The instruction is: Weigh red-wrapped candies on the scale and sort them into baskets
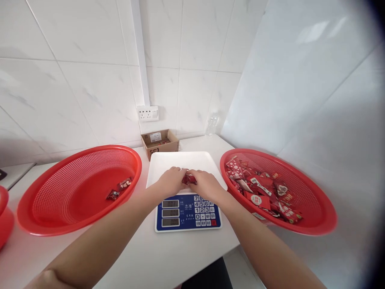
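Observation:
A small dark red snack packet [189,179] is between my two hands, over the front part of the white weighing pan [162,160]. My left hand [172,180] grips it from the left, and my right hand [205,183] has its fingers closed on the right side. The fingers cover much of the packet. Below them is the scale's blue panel [188,216], with three small displays at left and number keys at right. I cannot tell whether the packet touches the pan.
At right, a red basket [319,216] holds many red packets [264,188]. The red basket at left [39,216] has a few small packets [123,184]. An open cardboard box [162,146] stands behind the scale, a clear plastic bottle [212,123] by the wall. A socket [148,113] is above.

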Action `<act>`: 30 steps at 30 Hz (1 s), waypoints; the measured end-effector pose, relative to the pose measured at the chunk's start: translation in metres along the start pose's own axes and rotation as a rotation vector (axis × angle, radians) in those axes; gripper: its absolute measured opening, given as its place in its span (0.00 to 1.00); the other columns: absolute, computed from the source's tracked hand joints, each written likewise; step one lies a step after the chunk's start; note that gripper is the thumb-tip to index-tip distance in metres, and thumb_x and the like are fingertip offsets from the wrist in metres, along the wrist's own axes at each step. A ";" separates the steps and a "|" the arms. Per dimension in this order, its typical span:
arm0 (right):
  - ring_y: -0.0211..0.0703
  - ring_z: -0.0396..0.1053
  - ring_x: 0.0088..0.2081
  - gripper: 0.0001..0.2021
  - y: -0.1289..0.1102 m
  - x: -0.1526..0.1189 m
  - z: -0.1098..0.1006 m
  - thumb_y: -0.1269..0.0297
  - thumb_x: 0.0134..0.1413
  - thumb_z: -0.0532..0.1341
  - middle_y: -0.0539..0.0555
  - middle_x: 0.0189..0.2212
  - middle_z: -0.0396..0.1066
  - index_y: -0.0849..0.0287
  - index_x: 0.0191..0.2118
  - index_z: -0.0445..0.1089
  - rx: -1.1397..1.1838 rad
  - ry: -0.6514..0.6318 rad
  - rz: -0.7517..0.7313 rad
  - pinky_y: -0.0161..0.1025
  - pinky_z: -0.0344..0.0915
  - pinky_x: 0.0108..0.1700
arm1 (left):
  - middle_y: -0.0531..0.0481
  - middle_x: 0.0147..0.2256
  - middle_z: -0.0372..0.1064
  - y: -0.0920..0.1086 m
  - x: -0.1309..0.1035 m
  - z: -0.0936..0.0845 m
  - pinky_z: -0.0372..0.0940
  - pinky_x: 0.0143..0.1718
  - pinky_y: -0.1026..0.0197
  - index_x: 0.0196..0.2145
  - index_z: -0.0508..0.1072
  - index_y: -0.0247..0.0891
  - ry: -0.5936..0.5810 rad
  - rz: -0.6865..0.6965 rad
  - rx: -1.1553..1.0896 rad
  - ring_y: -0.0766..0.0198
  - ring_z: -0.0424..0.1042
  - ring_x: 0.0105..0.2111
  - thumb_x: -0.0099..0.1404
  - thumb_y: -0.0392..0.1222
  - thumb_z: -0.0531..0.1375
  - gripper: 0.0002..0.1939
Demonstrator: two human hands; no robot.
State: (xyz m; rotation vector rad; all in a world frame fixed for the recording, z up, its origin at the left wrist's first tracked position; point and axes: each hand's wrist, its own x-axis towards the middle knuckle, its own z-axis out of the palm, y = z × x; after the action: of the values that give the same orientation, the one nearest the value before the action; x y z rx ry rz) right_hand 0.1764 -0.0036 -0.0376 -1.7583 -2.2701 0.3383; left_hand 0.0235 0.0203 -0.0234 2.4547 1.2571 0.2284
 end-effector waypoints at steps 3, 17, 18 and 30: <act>0.49 0.68 0.42 0.19 -0.002 -0.001 0.002 0.67 0.51 0.56 0.57 0.41 0.72 0.54 0.50 0.67 -0.002 0.041 0.012 0.39 0.59 0.37 | 0.45 0.48 0.67 -0.006 0.008 0.003 0.66 0.46 0.48 0.47 0.69 0.37 0.005 -0.049 -0.058 0.58 0.69 0.45 0.65 0.44 0.57 0.14; 0.41 0.73 0.33 0.11 0.016 0.017 0.001 0.64 0.50 0.59 0.52 0.34 0.76 0.54 0.42 0.70 0.408 0.243 0.201 0.38 0.65 0.37 | 0.45 0.47 0.67 -0.025 0.013 -0.003 0.69 0.41 0.52 0.50 0.66 0.36 0.145 -0.418 -0.988 0.60 0.71 0.41 0.65 0.44 0.57 0.16; 0.40 0.73 0.30 0.11 0.018 0.018 0.000 0.64 0.50 0.59 0.52 0.32 0.76 0.55 0.41 0.70 0.456 0.248 0.221 0.37 0.66 0.35 | 0.45 0.47 0.67 -0.024 0.013 -0.001 0.69 0.40 0.52 0.50 0.66 0.36 0.145 -0.445 -1.068 0.60 0.71 0.41 0.66 0.44 0.57 0.16; 0.40 0.73 0.39 0.11 -0.013 0.001 0.003 0.66 0.52 0.56 0.50 0.38 0.75 0.54 0.43 0.69 0.802 0.399 0.081 0.41 0.69 0.45 | 0.53 0.32 0.69 0.024 0.006 0.009 0.70 0.34 0.61 0.39 0.69 0.35 0.140 -0.377 -1.738 0.69 0.70 0.29 0.64 0.35 0.57 0.05</act>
State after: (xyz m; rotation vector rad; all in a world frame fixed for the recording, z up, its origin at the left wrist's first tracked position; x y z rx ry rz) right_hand 0.1633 -0.0055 -0.0364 -1.3301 -1.4777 0.7158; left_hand 0.0481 0.0100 -0.0226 0.7124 0.8120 0.8952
